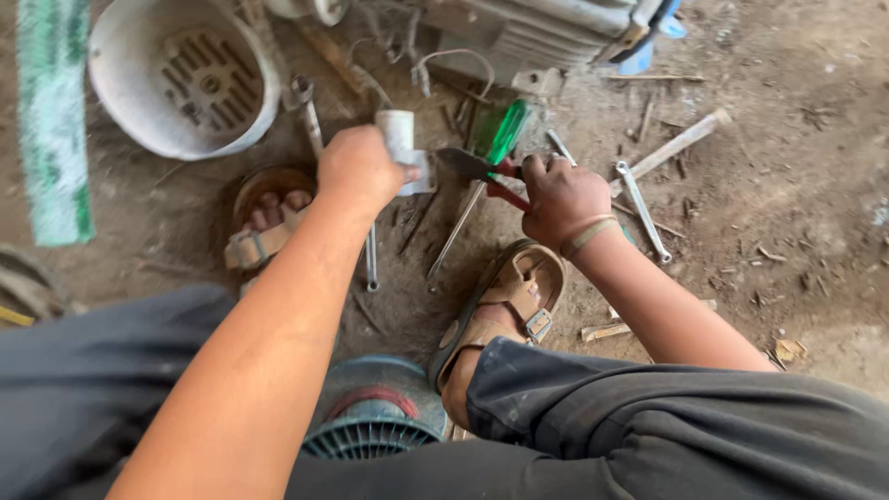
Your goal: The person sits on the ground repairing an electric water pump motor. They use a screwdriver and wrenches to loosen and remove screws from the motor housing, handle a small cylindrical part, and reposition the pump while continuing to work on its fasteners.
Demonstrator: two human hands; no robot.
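My left hand point(359, 168) grips a small white cylindrical part with a metal bracket point(404, 148), held above the dirt floor. My right hand point(559, 196) is closed on red-handled pliers point(482, 170), whose dark jaws point left and meet the bracket of the white part. A green-handled screwdriver point(506, 131) lies on the ground just behind the pliers, its shaft running toward my feet. Both my feet are in tan sandals point(509, 296) below the hands.
A grey round fan cover point(181, 76) lies at upper left and a finned grey motor body point(537, 32) at the top. Wrenches point(643, 209) and metal rods are scattered on the dirt. A blue-grey ribbed fan point(372, 421) sits between my knees.
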